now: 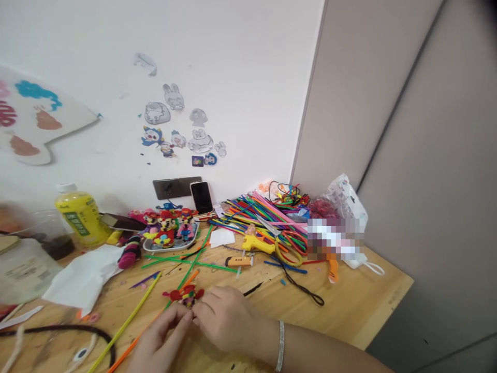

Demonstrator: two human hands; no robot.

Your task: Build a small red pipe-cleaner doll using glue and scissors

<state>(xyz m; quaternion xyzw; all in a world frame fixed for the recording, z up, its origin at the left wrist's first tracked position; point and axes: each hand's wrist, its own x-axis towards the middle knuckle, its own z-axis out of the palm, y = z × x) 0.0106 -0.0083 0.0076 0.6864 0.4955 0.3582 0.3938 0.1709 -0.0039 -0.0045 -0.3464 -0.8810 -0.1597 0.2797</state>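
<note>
Item count, taken by kind.
Two hands, the left hand and the right hand, are recorded, with one red figure between them. One tray, one bottle, one phone, one glue gun and one lighter are noted. At least three tray figures and eleven wall cut-outs are counted; heaped stems cannot be counted.

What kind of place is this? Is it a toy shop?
It looks more like a craft corner, maybe at home. See the pile of fuzzy colored stems, the yellow glue gun and the little dolls standing together?
</note>
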